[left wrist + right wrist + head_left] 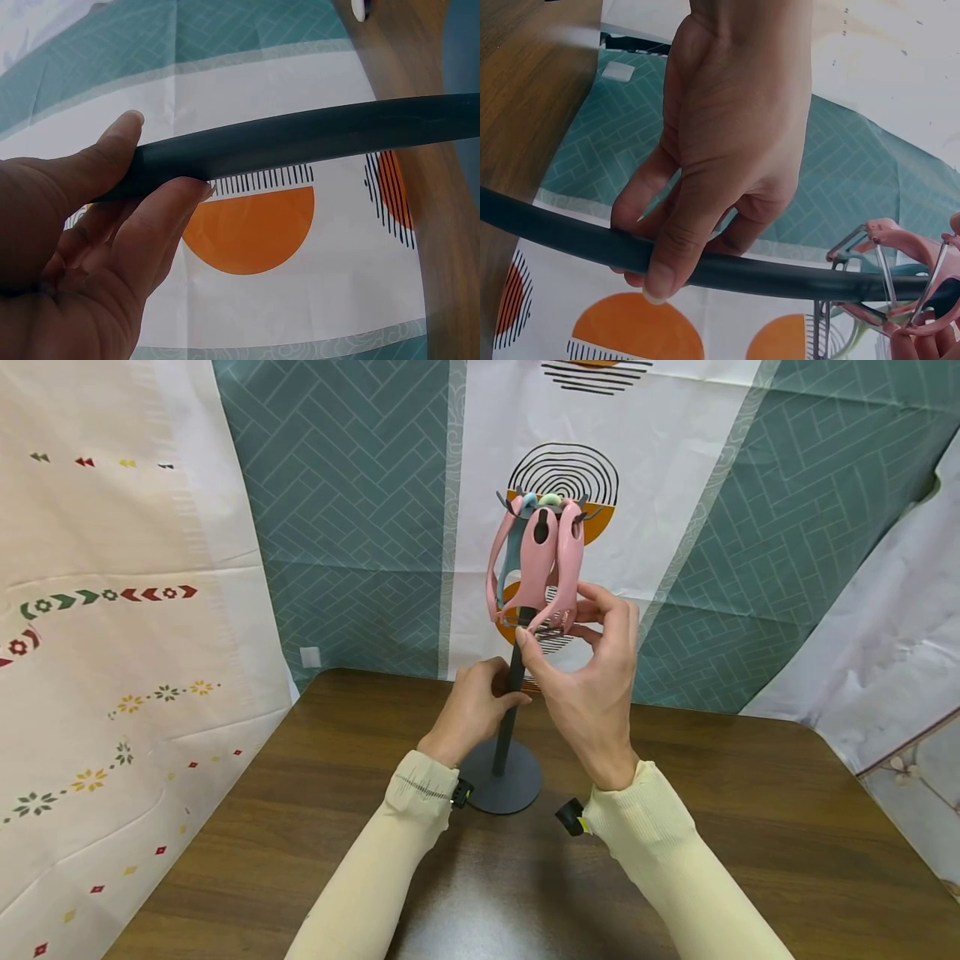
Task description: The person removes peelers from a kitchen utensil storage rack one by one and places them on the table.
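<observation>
At the upper middle of the head view, the right hand (603,689) is pinching the forked lower end of the rightmost pink tool (567,568), its thumb touching the left side and its other fingers bending around the right side. The tool's long axis is running nearly upright, its end with a hole pointing up toward a dark hook (595,515), so the body is rising above and slightly left of these fingers; I cannot tell whether the hole is sitting on the hook. The left hand (472,706), farther from this tool and lower left in the frame, is gripping the dark pole (508,727) with thumb and curled fingers. Another pink tool (536,564) is hanging just beside, on the left, while the round base (517,785) is resting on the table (300,827).
</observation>
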Demonstrator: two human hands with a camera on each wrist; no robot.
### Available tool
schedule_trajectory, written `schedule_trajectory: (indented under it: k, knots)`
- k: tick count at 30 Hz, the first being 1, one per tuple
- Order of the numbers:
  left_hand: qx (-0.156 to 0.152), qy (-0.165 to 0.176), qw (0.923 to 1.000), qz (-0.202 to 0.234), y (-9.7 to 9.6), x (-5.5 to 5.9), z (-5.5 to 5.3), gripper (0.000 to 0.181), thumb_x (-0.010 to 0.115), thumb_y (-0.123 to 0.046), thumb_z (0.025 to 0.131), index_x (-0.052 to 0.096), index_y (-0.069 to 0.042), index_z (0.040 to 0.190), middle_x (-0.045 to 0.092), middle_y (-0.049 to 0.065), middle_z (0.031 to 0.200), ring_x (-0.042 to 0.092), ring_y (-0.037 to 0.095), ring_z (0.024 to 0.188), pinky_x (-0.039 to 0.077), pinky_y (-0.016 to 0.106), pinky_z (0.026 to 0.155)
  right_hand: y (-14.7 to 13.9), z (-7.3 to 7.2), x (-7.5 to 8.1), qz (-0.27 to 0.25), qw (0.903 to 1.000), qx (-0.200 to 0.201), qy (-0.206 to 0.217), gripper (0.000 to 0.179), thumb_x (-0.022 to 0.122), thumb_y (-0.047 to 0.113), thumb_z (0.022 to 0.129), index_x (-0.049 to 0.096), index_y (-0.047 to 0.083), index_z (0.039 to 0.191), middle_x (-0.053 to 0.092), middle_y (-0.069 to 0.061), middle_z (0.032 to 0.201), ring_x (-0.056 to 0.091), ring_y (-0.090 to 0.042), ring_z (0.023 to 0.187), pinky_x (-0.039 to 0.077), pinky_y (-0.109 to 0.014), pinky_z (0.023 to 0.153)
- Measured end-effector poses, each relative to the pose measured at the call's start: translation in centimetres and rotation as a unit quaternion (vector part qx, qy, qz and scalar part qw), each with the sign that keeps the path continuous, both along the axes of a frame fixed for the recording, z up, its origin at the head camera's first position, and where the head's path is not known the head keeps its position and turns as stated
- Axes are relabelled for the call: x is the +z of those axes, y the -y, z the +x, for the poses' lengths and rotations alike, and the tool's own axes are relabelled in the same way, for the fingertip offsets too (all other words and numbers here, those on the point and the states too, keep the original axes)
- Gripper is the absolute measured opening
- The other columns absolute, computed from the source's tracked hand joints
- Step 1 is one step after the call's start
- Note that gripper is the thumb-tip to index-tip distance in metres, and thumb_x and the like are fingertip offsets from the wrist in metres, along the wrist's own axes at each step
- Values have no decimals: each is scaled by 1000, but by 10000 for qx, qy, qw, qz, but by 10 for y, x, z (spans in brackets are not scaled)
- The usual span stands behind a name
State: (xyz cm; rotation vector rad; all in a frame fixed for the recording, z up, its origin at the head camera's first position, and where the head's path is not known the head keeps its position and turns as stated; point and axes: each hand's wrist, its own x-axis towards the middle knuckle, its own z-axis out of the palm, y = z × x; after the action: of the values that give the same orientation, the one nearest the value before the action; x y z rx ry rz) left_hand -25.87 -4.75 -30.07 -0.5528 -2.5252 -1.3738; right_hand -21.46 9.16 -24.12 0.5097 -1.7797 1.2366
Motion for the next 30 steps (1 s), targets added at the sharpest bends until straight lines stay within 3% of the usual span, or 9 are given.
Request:
schedule_trajectory:
  k: [30]
  knots:
    - [-15, 25, 10000, 73, 1, -1, 0, 17, 78, -18, 92, 68, -5, 97, 71, 8, 86, 60, 19, 74, 49, 29, 66, -1, 2, -1, -110, 9999, -16, -101, 64, 84, 21, 81, 55, 4, 135, 54, -18, 118, 55, -20, 106, 53, -31, 96]
